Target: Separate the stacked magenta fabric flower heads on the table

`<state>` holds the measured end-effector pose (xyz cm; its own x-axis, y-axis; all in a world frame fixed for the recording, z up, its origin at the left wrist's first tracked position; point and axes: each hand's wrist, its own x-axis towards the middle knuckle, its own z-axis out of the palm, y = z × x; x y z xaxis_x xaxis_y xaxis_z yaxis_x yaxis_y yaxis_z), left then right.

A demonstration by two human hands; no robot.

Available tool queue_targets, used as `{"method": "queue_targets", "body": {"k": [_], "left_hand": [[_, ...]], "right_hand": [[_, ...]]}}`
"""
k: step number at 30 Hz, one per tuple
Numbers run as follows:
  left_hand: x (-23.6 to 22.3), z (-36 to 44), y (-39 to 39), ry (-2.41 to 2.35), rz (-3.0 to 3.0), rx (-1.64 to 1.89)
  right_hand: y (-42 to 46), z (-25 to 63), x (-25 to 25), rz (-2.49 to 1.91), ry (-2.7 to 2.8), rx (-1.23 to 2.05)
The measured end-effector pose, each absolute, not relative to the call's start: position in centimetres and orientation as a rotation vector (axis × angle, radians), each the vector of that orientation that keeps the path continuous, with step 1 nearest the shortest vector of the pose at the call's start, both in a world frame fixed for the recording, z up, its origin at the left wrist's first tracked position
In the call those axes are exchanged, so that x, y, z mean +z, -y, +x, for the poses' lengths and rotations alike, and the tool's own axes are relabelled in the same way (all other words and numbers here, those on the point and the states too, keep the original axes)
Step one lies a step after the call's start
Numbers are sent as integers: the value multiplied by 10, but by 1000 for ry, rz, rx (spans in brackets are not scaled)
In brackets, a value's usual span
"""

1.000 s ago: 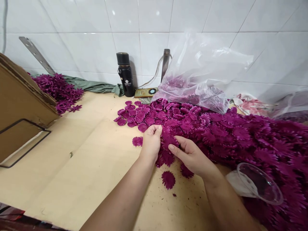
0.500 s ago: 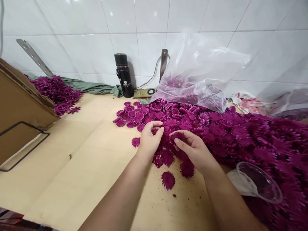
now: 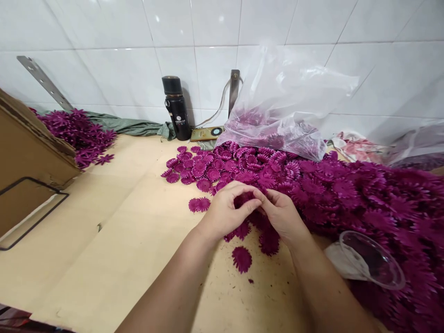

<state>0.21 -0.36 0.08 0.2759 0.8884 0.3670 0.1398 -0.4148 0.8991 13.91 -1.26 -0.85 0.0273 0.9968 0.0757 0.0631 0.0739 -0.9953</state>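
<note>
In front and right of the black cylindrical bottle (image 3: 178, 111), fabric-like scalloped magenta flower pieces (image 3: 342, 188) are lying heaped; the left hand (image 3: 231, 206) and right hand (image 3: 279, 213) are bringing curled fingertips together, apparently handling pieces, grip unclear, seemingly needing delicate finger control next.

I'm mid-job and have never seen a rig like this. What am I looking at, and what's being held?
There's no machine: these are a person's two bare hands. One head-worn camera takes every picture, looking forward and down. The left hand and right hand meet at the fingertips near purple flower pieces; the fingers hide whether they pinch one. The pieces heap toward the right on a pale tabletop. Along the back are a black bottle, a phone-like device and a clear plastic bag. Cardboard stands at left.
</note>
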Motion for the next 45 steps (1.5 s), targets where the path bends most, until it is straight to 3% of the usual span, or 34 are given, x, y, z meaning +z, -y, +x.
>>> {"method": "queue_targets", "body": {"k": [11, 24, 33, 37, 39, 45], "left_hand": [[-2, 7, 0, -914, 1183, 1178], [-3, 4, -3, -922, 1200, 1145], [-7, 0, -11, -989, 681, 1376], [-1, -27, -25, -1158, 373, 1582], [3, -35, -27, -1157, 334, 1677], [8, -9, -12, -948, 428, 1329]], "right_hand": [[14, 136, -12, -1107, 1270, 1206], [18, 133, -11, -1164, 1459, 1079], [30, 127, 7, -992, 1812, 940], [40, 120, 19, -680, 2041, 1108], [38, 119, 18, -771, 1953, 1089], [16, 138, -10, -1357, 1338, 575]]}}
